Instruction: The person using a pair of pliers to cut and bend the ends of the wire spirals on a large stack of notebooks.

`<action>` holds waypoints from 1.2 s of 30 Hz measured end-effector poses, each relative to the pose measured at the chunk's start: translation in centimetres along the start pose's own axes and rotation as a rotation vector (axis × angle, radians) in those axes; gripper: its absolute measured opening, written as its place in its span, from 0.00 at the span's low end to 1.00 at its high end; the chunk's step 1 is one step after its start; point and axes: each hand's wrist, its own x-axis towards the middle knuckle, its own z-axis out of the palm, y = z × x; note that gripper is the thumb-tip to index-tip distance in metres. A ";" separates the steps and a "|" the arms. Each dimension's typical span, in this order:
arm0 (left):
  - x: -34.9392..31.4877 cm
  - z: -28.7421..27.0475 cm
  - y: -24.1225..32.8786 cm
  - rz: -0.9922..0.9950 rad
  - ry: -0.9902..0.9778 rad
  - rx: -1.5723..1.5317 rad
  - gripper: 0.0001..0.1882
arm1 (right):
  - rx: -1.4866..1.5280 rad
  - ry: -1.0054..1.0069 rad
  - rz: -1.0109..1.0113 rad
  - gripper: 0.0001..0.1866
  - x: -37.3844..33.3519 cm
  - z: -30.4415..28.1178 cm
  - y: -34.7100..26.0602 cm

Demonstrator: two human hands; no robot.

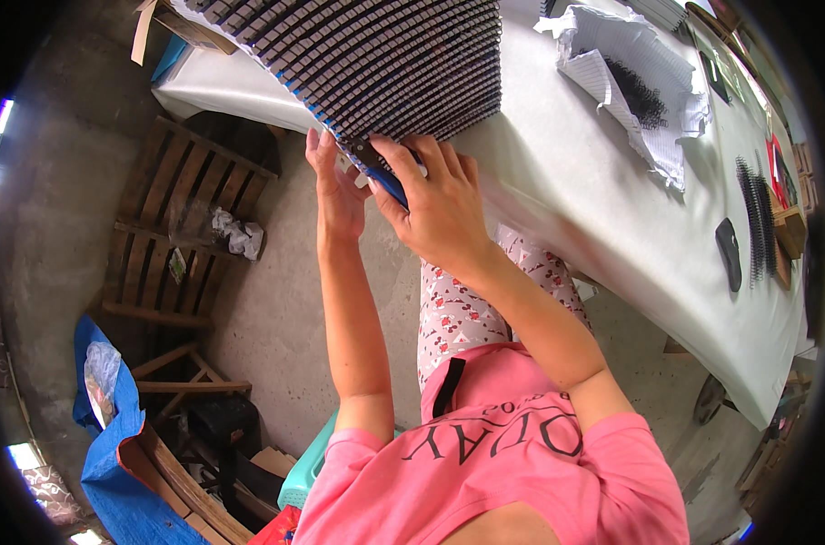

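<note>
A panel of rows of grey blocks on black strips (385, 68) lies across the table, its near corner sticking out over the edge. At that corner my left hand (342, 204) is closed on the panel's rim, thumb up along the side and the other fingers curled below. My right hand (444, 200) is wrapped around pliers with blue handles (390, 184). Their dark jaws meet the panel's corner, close to my left fingers. Small blue bits (320, 114) show along the panel's left edge. Exactly what the jaws grip is too small to tell.
On the white-covered table (531, 154), crumpled white paper (603, 86) holds a heap of black coiled pieces (640, 95). Farther right lie a black strip bundle (755, 218) and a dark oblong object (728, 254). Wooden pallets (185, 218) and a blue sheet (113, 454) are at left.
</note>
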 end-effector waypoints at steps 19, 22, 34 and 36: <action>0.1 0.1 -0.1 -0.008 -0.017 0.018 0.38 | -0.002 0.074 -0.042 0.21 0.6 -0.5 0.0; -0.1 0.1 -0.2 -0.023 0.014 0.016 0.38 | 0.021 -0.052 -0.005 0.18 0.3 -0.3 0.0; -0.4 1.5 1.3 0.031 -0.040 -0.018 0.37 | 0.112 0.058 0.013 0.20 0.9 -1.2 -0.5; -0.1 1.5 1.1 0.026 -0.061 -0.027 0.37 | 0.080 0.054 -0.002 0.21 1.1 -1.0 -0.5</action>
